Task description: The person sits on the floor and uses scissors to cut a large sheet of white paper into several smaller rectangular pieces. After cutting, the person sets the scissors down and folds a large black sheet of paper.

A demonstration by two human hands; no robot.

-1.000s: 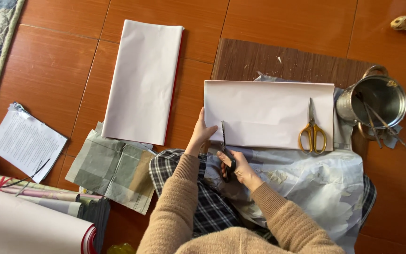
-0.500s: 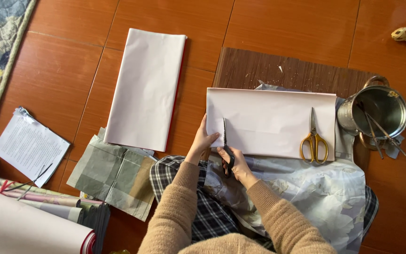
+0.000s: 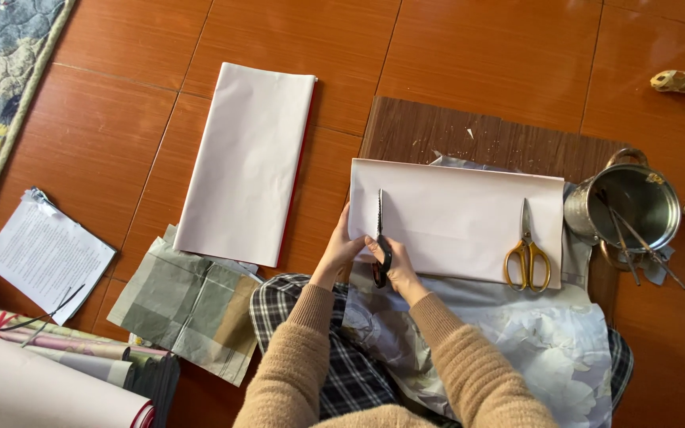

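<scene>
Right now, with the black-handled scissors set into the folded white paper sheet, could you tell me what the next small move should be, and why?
Probably close the black-handled scissors and ease forward: their blades point up into the folded white paper sheet near its left edge, the right hand on the handles, the left hand steadying the edge.

A black-handled pair of scissors (image 3: 380, 238) is held in the right hand (image 3: 394, 265), its blades laid upright across the left end of a folded pale pink sheet (image 3: 453, 218), whose near left edge is pressed by the left hand (image 3: 341, 250). The sheet is spread over a dark wooden board (image 3: 477, 135) on the tiled floor (image 3: 477, 47). Yellow-handled scissors (image 3: 526, 250) are seen on its right part, just beside a metal pot (image 3: 628, 206), and a second folded sheet (image 3: 247, 162) lies apart to the left.
</scene>
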